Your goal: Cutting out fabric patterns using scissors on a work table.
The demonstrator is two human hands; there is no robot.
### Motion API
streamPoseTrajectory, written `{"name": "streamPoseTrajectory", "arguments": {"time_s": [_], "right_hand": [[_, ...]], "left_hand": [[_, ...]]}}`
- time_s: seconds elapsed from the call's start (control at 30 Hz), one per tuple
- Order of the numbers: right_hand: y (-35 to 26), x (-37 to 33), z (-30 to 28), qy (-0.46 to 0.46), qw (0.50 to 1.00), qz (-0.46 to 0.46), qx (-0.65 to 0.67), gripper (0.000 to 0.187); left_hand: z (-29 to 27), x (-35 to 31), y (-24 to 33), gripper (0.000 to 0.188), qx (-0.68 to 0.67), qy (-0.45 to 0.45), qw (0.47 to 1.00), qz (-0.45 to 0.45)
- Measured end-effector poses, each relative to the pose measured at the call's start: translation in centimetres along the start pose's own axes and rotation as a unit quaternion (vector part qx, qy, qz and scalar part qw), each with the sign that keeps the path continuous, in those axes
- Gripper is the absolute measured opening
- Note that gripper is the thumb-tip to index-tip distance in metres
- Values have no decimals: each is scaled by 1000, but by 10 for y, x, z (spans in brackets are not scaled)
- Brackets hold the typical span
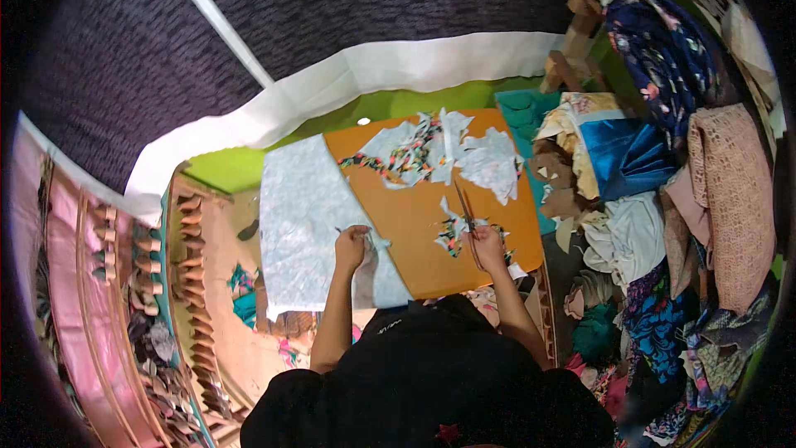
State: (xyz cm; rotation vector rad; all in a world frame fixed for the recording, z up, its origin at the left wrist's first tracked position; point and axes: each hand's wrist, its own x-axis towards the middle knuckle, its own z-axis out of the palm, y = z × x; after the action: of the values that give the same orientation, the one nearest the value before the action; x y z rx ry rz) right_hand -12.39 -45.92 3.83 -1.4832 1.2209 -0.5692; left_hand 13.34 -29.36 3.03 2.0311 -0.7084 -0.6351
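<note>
A large pale, faintly patterned fabric sheet [303, 216] lies over the left part of an orange-brown table [414, 257]. Over this sheet, my left hand [355, 236] is closed, with a small pale fabric piece [379, 242] at its fingers. A thin dark tip pokes out on the hand's left side; what it belongs to I cannot tell. In my right hand [487, 245] is a pair of scissors [465, 203], blades pointing away from me. The scissors are above the table, apart from the sheet. Beside that hand lies a small floral scrap [450, 236].
Pale and dark floral scraps [414, 149] are heaped at the table's far side. To the right are piled fabrics, among them a shiny blue cloth [626, 158] and a pinkish textured one [730, 207]. Racks of shoe-shaped forms [192, 282] stand at left.
</note>
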Motion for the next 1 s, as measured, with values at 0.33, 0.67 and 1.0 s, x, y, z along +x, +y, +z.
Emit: {"name": "streamPoseTrajectory", "arguments": {"time_s": [0.33, 0.67, 1.0], "right_hand": [[19, -40, 73, -149, 987, -32, -53, 21], [5, -69, 106, -194, 980, 3, 33, 18], [24, -85, 119, -180, 979, -14, -94, 30]], "left_hand": [[-49, -41, -24, 41, 130, 73, 984, 93], [-58, -23, -17, 70, 253, -27, 967, -27], [-78, 4, -1, 85, 279, -210, 933, -89]]}}
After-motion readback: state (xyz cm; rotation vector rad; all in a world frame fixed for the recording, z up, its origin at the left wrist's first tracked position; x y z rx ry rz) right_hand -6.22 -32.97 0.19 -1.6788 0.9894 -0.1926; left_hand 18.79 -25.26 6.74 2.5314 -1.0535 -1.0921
